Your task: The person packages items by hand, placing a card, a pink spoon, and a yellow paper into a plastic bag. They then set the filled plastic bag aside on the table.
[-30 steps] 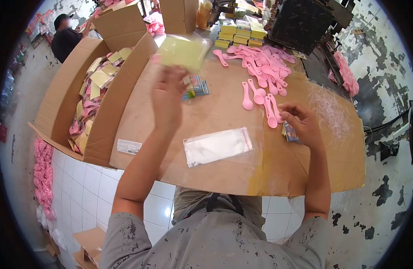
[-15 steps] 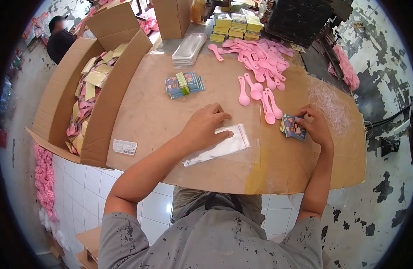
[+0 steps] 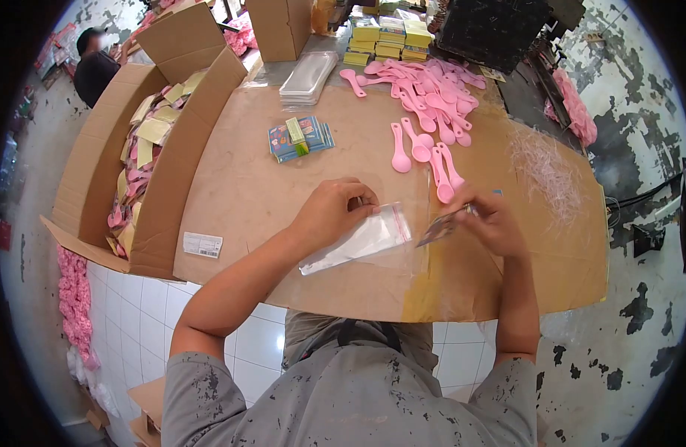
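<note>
My left hand (image 3: 335,214) is closed, thumb and fingertips pinching the upper edge of a clear plastic bag (image 3: 358,242) that lies flat on the cardboard-covered table. My right hand (image 3: 486,217) grips a small printed card (image 3: 437,229), tilted and a little blurred, just right of the bag's end. Behind that hand a sliver of blue shows; the rest is hidden. Pink measuring spoons (image 3: 441,167) lie just beyond the right hand. Farther back sits a banded stack of blue cards (image 3: 301,139).
A large open carton (image 3: 153,216) with pink and yellow packets stands at left. At the back are a pile of pink spoons (image 3: 432,89), a stack of clear bags (image 3: 307,80) and yellow card bundles (image 3: 387,39). Clear plastic shreds (image 3: 548,175) lie at right. Another person (image 3: 97,71) is at far left.
My right hand has lifted a card from the small stack and moved left toward the bag. My left fingers have closed on the bag's edge.
</note>
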`<move>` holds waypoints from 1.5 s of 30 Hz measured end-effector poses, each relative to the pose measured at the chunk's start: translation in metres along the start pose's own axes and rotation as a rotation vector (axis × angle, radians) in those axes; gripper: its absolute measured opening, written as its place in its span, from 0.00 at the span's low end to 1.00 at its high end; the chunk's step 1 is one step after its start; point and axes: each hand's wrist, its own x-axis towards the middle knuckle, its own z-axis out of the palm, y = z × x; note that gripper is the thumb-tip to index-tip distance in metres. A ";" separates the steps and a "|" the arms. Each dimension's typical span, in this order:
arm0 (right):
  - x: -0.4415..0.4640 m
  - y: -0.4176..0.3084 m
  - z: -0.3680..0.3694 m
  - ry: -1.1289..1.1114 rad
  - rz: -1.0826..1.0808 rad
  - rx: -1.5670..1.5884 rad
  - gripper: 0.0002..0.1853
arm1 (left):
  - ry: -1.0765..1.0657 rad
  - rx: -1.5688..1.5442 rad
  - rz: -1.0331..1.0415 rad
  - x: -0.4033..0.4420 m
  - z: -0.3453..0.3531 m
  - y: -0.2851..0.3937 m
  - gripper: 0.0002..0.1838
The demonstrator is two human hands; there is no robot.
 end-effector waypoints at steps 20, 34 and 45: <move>0.021 -0.005 0.048 0.570 0.088 0.178 0.08 | -0.065 -0.716 -0.098 -0.001 -0.009 0.020 0.21; 0.019 -0.017 0.050 0.493 -0.009 -0.132 0.07 | -0.053 -0.709 -0.065 -0.006 -0.001 0.025 0.28; 0.032 -0.045 0.055 0.052 -0.095 -0.475 0.11 | -0.066 -0.398 0.035 -0.014 0.003 0.031 0.36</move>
